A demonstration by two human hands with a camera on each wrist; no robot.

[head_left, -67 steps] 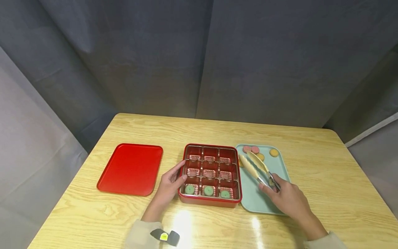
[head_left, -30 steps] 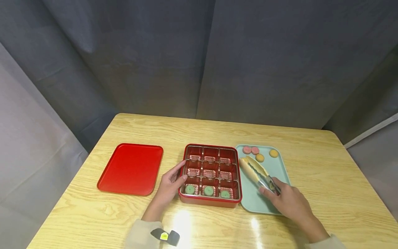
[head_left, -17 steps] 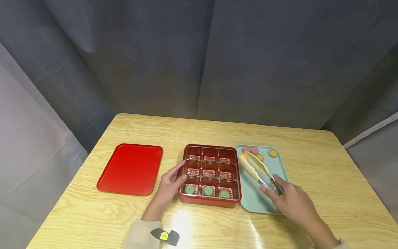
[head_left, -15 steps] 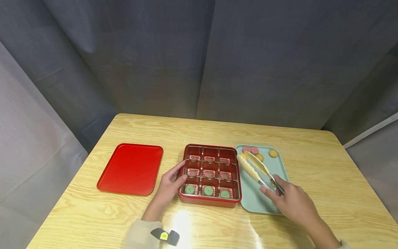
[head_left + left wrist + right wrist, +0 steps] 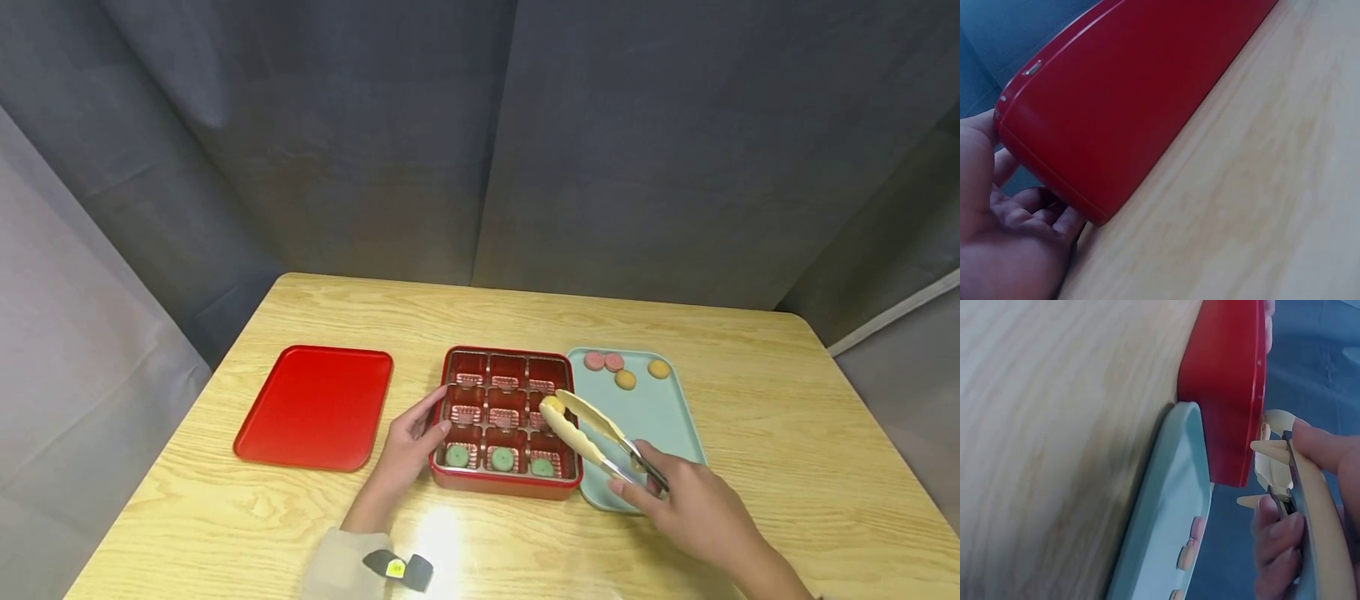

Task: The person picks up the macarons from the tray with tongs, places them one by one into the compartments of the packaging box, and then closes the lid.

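My right hand (image 5: 697, 508) grips metal tongs (image 5: 600, 446) with cream-coloured tips. Between those tips is a round yellow cookie (image 5: 553, 405), over the middle-right compartment of the red box (image 5: 504, 483). Whether the cookie touches the box floor cannot be seen. My left hand (image 5: 405, 454) rests against the box's left wall, thumb and index finger at the rim; in the left wrist view, other fingers bend near its lower corner. Three green cookies (image 5: 502, 459) lie one each in the front-row compartments. The right wrist view shows the tongs beside the box's upper edge.
Under the tongs and right of the box lies a pale green tray (image 5: 660, 417). Toward its back are pink cookies (image 5: 594, 361) and yellow cookies (image 5: 658, 369). A flat red lid or tray (image 5: 318, 408) lies to the left on the wooden table (image 5: 225, 533).
My right hand has moved left, carrying the yellow cookie in the tongs from the pale green tray to over the box. The left hand and the box have stayed in place.
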